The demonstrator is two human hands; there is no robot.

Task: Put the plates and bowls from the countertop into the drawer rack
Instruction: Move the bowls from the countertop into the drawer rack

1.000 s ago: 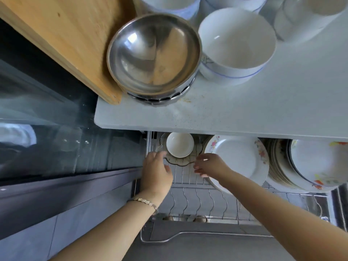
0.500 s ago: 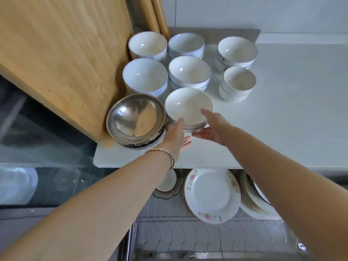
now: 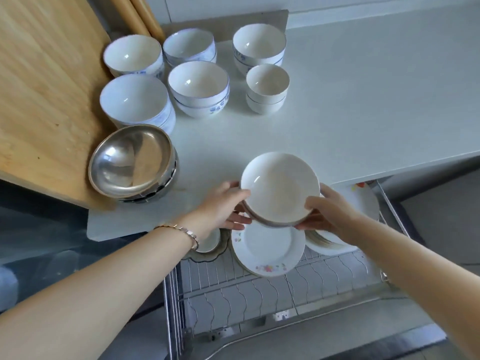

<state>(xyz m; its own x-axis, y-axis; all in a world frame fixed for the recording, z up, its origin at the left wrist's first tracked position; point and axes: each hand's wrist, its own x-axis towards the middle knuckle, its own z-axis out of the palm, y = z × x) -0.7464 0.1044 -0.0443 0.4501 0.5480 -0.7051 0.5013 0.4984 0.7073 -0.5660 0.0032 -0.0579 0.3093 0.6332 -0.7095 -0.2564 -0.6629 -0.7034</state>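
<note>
A small stack of white bowls (image 3: 279,187) hangs in the air over the countertop's front edge. My left hand (image 3: 223,206) grips its left side and my right hand (image 3: 324,211) its right side, fingers underneath. Below them the wire drawer rack (image 3: 259,289) stands pulled out. It holds a flowered white plate (image 3: 270,252), more plates (image 3: 363,203) at the right and a small white dish (image 3: 209,241) at the left. Several stacks of white bowls (image 3: 198,87) and a stack of steel bowls (image 3: 131,159) stand on the white countertop (image 3: 363,100).
A large wooden cutting board (image 3: 44,87) lies at the left, touching the steel bowls. Dark glass cabinet fronts (image 3: 39,242) run below it. The front rows of the rack's wire slots hold nothing. The drawer's metal front rail (image 3: 285,341) is nearest to me.
My hands rose from the drawer rack to the countertop, closed around the nearest stack of white bowls and lifted it back toward the front edge, over the rack.
</note>
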